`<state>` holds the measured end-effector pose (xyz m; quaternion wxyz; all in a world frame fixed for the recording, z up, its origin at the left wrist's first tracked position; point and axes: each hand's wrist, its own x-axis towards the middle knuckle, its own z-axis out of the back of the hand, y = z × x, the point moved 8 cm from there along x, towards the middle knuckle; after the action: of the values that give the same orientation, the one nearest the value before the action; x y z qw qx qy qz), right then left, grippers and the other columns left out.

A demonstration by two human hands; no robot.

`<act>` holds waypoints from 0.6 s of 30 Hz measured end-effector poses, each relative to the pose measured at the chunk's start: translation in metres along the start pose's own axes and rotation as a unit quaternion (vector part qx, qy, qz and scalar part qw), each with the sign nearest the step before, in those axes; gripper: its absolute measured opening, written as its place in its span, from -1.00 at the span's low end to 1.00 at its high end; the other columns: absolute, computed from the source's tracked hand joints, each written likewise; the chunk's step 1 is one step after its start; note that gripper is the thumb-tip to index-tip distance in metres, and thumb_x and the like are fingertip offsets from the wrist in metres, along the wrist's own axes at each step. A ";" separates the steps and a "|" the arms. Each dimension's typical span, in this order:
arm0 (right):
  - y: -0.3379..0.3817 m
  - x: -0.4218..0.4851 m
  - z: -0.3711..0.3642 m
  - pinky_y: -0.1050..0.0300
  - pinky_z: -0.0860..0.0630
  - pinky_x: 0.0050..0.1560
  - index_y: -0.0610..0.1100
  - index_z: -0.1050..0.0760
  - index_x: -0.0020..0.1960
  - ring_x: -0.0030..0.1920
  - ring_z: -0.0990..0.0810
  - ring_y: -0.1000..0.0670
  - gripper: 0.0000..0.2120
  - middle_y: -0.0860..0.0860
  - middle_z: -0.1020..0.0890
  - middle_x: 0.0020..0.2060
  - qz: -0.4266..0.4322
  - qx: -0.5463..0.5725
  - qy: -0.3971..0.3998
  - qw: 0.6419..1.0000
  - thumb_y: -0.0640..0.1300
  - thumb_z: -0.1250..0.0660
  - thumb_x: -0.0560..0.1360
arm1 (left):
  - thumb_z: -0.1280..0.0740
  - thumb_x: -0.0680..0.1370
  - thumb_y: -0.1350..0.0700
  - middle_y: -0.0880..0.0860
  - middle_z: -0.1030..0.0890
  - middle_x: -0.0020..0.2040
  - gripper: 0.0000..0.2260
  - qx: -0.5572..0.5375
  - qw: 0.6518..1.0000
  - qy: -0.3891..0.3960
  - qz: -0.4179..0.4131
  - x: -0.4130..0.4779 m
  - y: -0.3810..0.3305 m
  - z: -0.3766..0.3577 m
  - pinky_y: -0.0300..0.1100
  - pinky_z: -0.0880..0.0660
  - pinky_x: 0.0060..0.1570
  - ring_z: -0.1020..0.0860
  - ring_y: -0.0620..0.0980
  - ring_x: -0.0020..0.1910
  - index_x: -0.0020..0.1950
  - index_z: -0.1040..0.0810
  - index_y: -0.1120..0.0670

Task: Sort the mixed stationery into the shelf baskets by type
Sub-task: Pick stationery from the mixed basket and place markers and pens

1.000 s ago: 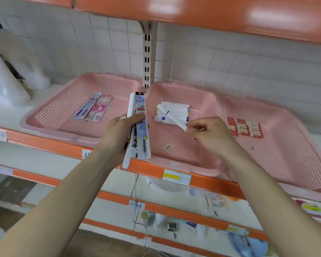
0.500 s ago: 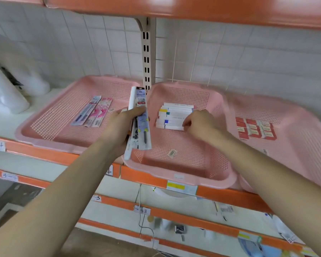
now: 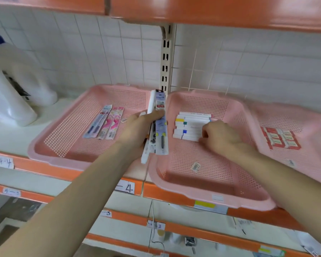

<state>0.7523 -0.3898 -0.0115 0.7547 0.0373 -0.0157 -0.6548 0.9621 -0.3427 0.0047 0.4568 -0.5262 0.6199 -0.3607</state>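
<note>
Right hand [image 3: 218, 135] has settled on the white plastic markers [image 3: 190, 126] in the middle pink mesh basket [image 3: 202, 182], another seemingly sorted, grip unclear; left hand [image 3: 137, 130] clutches packaged pens [image 3: 161, 130].

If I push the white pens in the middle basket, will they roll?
The white pens look slim and round, so they probably roll on the flat floor of the middle basket. Packed side by side, neighbours likely shift together.

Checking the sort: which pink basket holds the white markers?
The middle basket, where the right hand touches the markers; the left basket holds pen packs, the right basket red packets.
</note>
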 end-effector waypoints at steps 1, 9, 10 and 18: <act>0.005 0.000 0.007 0.14 -0.47 -0.16 -0.03 -0.54 -0.19 -0.09 -0.58 -0.10 -0.86 -0.08 -0.60 -0.04 -0.010 0.036 -0.007 0.999 0.00 -0.42 0.49 | -0.38 0.57 0.18 0.24 -0.52 -0.16 -0.88 0.009 1.000 0.002 -0.007 0.001 -0.004 0.004 -0.04 -0.52 -0.17 -0.50 0.16 -0.21 0.04 -0.54 0.22; 0.143 0.001 0.056 0.26 -0.47 -0.33 -0.12 -0.66 -0.06 -0.34 -0.65 0.12 -0.74 0.01 -0.73 -0.25 -0.004 0.492 0.062 0.869 0.08 -0.40 0.53 | -0.40 0.57 0.20 0.04 -0.55 -0.46 -0.76 0.023 0.999 0.023 -0.027 0.025 -0.045 0.066 -0.26 -0.49 -0.45 -0.51 -0.04 -0.53 -0.31 -0.61 0.14; 0.159 0.003 0.054 0.26 -0.47 -0.34 -0.09 -0.66 -0.09 -0.33 -0.66 0.12 -0.75 0.04 -0.73 -0.26 -0.004 0.480 0.070 0.874 0.09 -0.41 0.51 | -0.43 0.55 0.19 0.05 -0.58 -0.43 -0.83 0.021 0.999 0.017 -0.028 0.027 -0.048 0.076 -0.25 -0.51 -0.43 -0.56 -0.04 -0.48 -0.24 -0.60 0.17; 0.233 0.025 0.028 0.27 -0.48 -0.40 -0.16 -0.64 -0.20 -0.37 -0.58 0.05 -0.90 -0.04 -0.65 -0.45 -0.067 0.511 0.068 0.854 -0.15 -0.49 0.47 | -0.48 0.52 0.09 0.17 -0.72 -0.16 -0.76 0.043 0.999 -0.016 0.022 0.039 -0.058 0.152 -0.05 -0.65 -0.27 -0.71 0.13 -0.22 0.05 -0.61 0.23</act>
<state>0.9834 -0.3831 0.0335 0.5827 0.4633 -0.2940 -0.5995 1.1237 -0.3866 0.0018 0.4965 -0.4982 0.6079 -0.3684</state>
